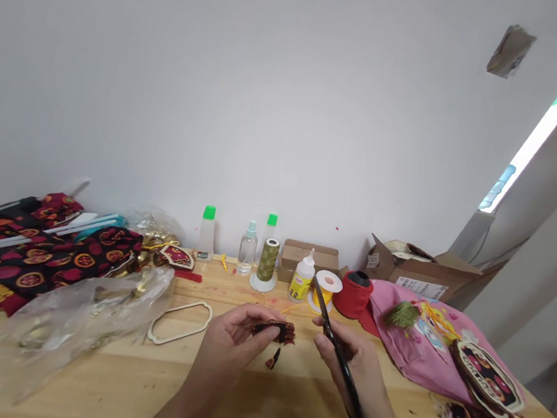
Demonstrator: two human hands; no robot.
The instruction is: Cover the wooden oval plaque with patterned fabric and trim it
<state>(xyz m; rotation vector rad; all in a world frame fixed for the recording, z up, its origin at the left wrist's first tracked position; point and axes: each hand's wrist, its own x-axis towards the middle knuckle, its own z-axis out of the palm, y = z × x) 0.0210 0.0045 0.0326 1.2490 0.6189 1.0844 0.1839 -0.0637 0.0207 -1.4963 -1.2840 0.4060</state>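
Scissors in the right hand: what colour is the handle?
The scissors' handle is black, in the head view.

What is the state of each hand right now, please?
Left hand: closed, pinching a small dark patterned fabric piece.
Right hand: holding a long black tool, apparently scissors.

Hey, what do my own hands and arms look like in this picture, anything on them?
Your left hand and right hand are both bare, with no gloves. No ring, watch or bracelet is visible. The visible parts of your forearms show no sleeves. Fingernail details are too small to tell.
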